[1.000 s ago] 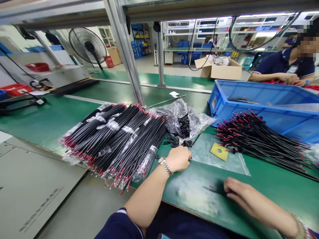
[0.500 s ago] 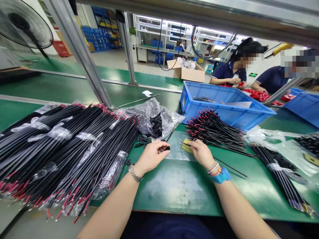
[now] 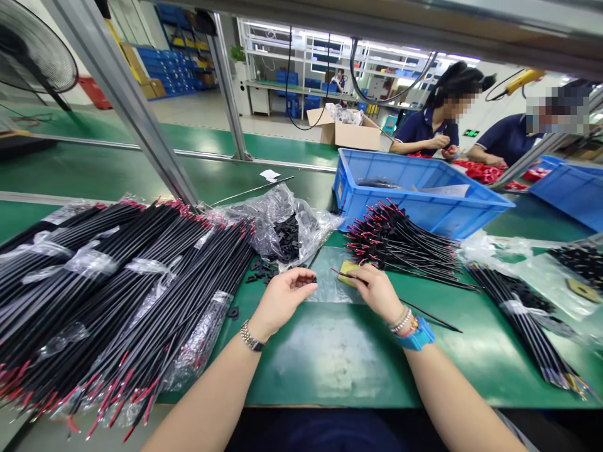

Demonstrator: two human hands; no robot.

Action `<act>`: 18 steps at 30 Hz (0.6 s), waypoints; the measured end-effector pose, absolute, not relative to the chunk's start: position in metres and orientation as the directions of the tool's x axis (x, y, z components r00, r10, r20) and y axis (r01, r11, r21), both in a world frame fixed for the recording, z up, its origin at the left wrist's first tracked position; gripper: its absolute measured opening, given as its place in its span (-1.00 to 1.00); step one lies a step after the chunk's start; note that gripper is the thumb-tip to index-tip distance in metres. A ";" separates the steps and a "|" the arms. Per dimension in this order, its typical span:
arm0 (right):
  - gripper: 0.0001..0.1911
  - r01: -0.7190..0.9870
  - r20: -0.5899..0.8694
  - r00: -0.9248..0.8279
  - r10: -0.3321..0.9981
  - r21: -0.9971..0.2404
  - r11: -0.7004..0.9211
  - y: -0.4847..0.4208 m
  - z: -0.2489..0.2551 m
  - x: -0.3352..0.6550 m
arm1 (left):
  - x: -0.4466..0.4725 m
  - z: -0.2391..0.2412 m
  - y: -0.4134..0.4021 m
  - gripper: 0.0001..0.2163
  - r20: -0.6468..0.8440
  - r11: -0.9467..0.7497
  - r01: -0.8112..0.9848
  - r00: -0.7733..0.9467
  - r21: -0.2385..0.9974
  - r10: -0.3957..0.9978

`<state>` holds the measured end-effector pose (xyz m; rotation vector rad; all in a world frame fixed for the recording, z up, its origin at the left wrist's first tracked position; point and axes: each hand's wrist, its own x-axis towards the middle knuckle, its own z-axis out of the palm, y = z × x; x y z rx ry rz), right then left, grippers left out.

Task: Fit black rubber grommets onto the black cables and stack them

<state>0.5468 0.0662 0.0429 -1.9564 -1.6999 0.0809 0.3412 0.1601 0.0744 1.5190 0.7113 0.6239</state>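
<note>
My left hand (image 3: pixel 288 294) is closed, thumb against fingers, on a small black plastic piece (image 3: pixel 314 280) that barely shows. In my right hand (image 3: pixel 377 290) a black cable (image 3: pixel 431 314) is pinched near its red-tipped end, which points left toward my left hand; its tail runs out to the lower right. A yellow pad (image 3: pixel 347 274) lies under the cable's tip on a clear plastic sheet (image 3: pixel 330 292). Beyond my left hand, a clear bag (image 3: pixel 268 210) spills small black pieces (image 3: pixel 287 238). Past my right hand lies a pile of cables (image 3: pixel 405 242) with black pieces near their red ends.
Bundles of black cable (image 3: pixel 122 295) cover the left of the green table (image 3: pixel 330 370). A blue crate (image 3: pixel 424 204) stands behind the cable pile. On the right lies a tied cable bundle (image 3: pixel 527 326). A metal post (image 3: pixel 127 107) rises at left. Two co-workers sit beyond, handling red items.
The view has shifted slightly. Both hands keep nearly the same places and grips, with the cable end still facing my left hand. Of the co-workers, one has raised their hands.
</note>
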 end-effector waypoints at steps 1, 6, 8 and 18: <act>-0.80 0.863 0.336 0.187 0.923 -0.505 0.008 0.063 0.047 0.544 | 0.343 0.073 0.160 -0.76 -0.075 0.061 0.044 0.666 0.997 0.742; -0.81 0.758 0.382 0.152 0.911 -0.637 0.141 0.048 0.068 0.526 | 0.349 0.066 0.159 -0.70 -0.223 0.389 -0.065 0.726 0.919 0.650; -0.81 0.743 0.389 0.128 0.912 -0.647 0.171 0.044 0.073 0.522 | 0.349 0.065 0.158 -0.68 -0.244 0.445 -0.085 0.738 0.891 0.629; -0.82 0.799 0.464 0.044 0.885 -0.548 0.248 0.041 0.072 0.522 | 0.348 0.066 0.159 -0.71 -0.224 0.358 -0.042 0.710 0.933 0.668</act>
